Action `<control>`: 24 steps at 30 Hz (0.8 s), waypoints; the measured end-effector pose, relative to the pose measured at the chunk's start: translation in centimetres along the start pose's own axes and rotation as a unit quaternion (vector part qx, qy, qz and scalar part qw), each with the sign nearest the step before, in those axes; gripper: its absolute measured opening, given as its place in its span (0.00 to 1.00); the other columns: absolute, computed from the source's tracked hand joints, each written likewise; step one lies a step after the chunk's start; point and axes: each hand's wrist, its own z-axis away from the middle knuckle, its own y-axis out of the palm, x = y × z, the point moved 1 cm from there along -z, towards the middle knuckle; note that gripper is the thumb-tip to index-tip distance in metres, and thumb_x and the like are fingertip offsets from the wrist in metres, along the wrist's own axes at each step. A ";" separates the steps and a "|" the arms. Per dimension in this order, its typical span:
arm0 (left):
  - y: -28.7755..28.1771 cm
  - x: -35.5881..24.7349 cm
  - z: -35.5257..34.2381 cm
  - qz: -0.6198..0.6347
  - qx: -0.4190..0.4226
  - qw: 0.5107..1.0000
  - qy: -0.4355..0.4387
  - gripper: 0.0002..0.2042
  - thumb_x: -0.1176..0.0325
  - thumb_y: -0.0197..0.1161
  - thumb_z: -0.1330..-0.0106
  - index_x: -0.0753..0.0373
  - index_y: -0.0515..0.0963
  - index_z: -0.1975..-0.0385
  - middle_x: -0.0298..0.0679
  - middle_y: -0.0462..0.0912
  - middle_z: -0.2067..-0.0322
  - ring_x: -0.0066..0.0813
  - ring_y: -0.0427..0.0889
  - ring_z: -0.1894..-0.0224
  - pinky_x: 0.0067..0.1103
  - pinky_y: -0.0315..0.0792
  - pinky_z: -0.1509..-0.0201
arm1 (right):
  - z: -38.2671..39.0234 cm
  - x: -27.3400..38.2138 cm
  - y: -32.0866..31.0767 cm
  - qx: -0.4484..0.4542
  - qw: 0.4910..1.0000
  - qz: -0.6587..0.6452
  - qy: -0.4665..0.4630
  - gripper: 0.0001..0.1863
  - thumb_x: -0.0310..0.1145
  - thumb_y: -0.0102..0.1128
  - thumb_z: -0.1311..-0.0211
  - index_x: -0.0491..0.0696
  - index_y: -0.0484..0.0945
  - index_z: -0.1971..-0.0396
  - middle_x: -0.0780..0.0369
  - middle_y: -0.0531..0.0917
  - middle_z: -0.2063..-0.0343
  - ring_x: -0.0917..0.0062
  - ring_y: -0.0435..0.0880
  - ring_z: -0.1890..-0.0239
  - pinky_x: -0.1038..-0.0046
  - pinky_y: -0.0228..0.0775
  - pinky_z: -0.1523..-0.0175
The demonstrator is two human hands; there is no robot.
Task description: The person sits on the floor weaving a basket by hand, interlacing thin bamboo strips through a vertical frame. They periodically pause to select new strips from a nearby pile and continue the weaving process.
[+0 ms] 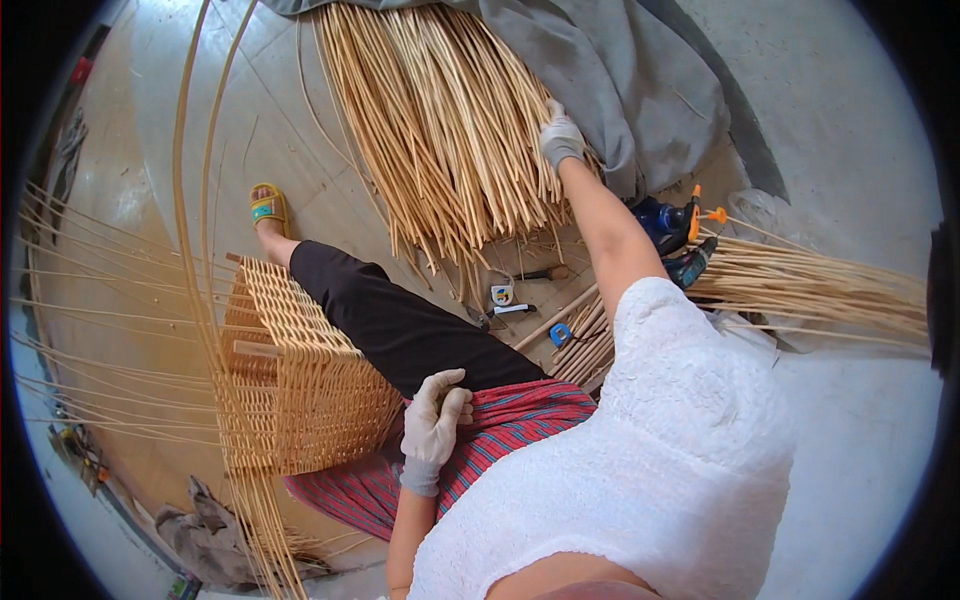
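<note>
My left hand [432,425], in a pale glove, hovers by my striped cloth-covered lap [515,405], fingers loosely bent and apart, holding nothing. My right hand [560,135], also gloved, reaches forward and grips canes at the right edge of a large bundle of pale rattan [430,110], beside a grey cloth [670,100]. A partly woven rattan basket [310,400] rests at my left leg, with long loose canes sticking out from it.
Bottles [660,220], a cordless drill [688,262], tape measures [560,334] and hand tools lie right of my leg. More canes [820,290] extend rightward. My slippered foot [268,208] is on the floor. Rags [200,530] lie at lower left.
</note>
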 end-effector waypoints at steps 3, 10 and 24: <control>0.7 -0.5 -1.3 0.013 -0.025 0.999 -0.042 0.12 0.68 0.58 0.22 0.67 0.78 0.47 0.37 0.84 0.68 0.18 0.81 0.72 0.17 0.79 0.70 | 0.2 -0.8 -1.0 -0.005 0.970 0.160 -0.183 0.23 0.39 0.50 0.25 0.54 0.72 0.33 0.53 0.79 0.38 0.63 0.77 0.35 0.62 0.68 0.32; 0.5 -2.1 -2.8 0.045 -0.035 0.992 -0.117 0.11 0.66 0.58 0.22 0.67 0.81 0.51 0.39 0.85 0.73 0.18 0.80 0.80 0.15 0.75 0.79 | 5.1 -5.0 2.6 0.142 0.778 0.428 -0.437 0.16 0.33 0.46 0.29 0.49 0.84 0.53 0.54 0.83 0.41 0.65 0.69 0.27 0.57 0.34 0.16; 0.2 -2.3 -3.8 0.081 -0.034 0.983 -0.164 0.10 0.68 0.60 0.24 0.67 0.82 0.51 0.39 0.85 0.76 0.18 0.79 0.83 0.15 0.73 0.82 | -1.1 -14.2 -9.0 0.172 0.844 0.310 -0.401 0.14 0.48 0.64 0.36 0.57 0.86 0.56 0.62 0.87 0.58 0.65 0.80 0.45 0.62 0.67 0.35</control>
